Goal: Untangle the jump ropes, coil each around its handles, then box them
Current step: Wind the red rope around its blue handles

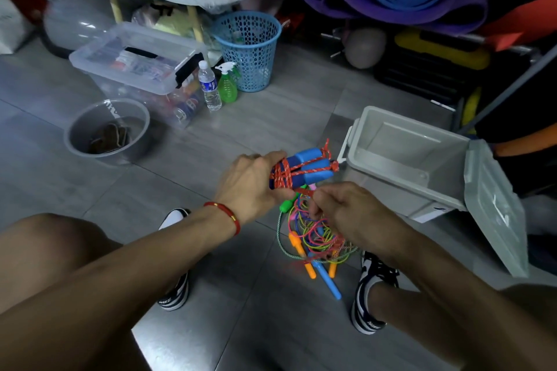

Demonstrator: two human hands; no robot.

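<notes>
One rope wound, its tail still loose

Your left hand grips the blue handles with the red rope coiled round them, held above the floor beside the open grey box. Your right hand pinches strands just under that bundle, over the tangled ropes on the floor. Lift now and you may drag the tangle along, or the unsecured coil could slip off the handles

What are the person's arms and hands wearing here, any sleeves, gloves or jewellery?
Both forearms are bare, with no sleeves in view. The left hand and right hand wear no gloves, and no rings show. The only item is a thin red cord bracelet with small yellow beads, around the left wrist.
</notes>
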